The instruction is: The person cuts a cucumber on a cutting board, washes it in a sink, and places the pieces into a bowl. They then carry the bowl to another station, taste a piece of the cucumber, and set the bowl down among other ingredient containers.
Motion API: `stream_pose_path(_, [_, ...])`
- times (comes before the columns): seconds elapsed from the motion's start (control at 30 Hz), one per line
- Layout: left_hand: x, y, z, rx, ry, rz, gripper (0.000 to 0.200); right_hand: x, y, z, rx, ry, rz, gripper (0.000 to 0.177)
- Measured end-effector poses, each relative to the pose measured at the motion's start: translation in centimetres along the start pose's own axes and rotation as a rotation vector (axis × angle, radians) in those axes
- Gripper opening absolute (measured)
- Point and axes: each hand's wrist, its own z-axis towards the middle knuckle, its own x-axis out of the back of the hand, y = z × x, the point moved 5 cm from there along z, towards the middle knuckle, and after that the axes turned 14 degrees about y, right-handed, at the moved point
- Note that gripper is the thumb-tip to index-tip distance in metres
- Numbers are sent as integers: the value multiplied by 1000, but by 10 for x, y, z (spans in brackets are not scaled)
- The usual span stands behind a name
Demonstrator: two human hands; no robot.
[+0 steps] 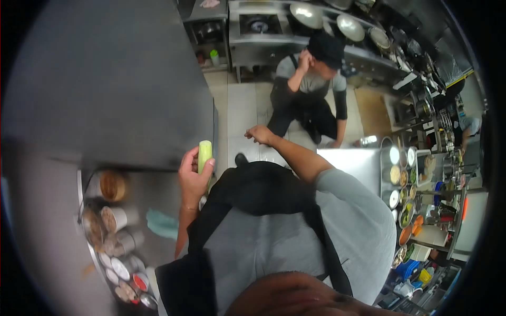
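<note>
My left hand (194, 171) is wrapped round a pale green, cylindrical piece of vegetable (205, 154), held upright with its flat cut end on top. Beside this hand stands a large grey metal surface (132, 84). My right hand (259, 135) hangs out in front of me over the tiled floor, its fingers curled in, and nothing shows in them. Beyond it a person (311, 84) in a dark cap and apron is low down, one hand raised to the head.
On the left a metal counter (150, 192) carries several tubs (113, 218) and a teal cloth (162, 223). To the right is a white worktop (350, 164) beside rows of ingredient containers (394, 175). A stove (258, 26) and several woks (307, 16) line the far side.
</note>
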Motion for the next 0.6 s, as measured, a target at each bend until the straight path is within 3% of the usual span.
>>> stream_pose_path(0.07, [-19, 19, 42, -50, 14, -5, 46, 29, -6, 37, -21, 37, -27, 45])
stream_pose_path(0.13, [-34, 35, 80, -90, 29, -12, 48, 54, -13, 82, 332, 212, -516, 51])
stream_pose_path(0.17, [-38, 45, 92, -181, 27, -12, 48, 69, -23, 91, 206, 200, -501, 58])
stream_pose_path(0.27, [-47, 62, 119, -306, 44, 19, 48, 105, -41, 116, 135, 224, -509, 56])
stream_pose_path(0.47, [-58, 53, 166, -506, 210, 79, 56, 138, -26, 201, 117, 95, -577, 56])
stream_pose_path(0.6, [-85, 65, 206, -540, 253, 180, 57, 151, -6, 286, 148, -9, -713, 56])
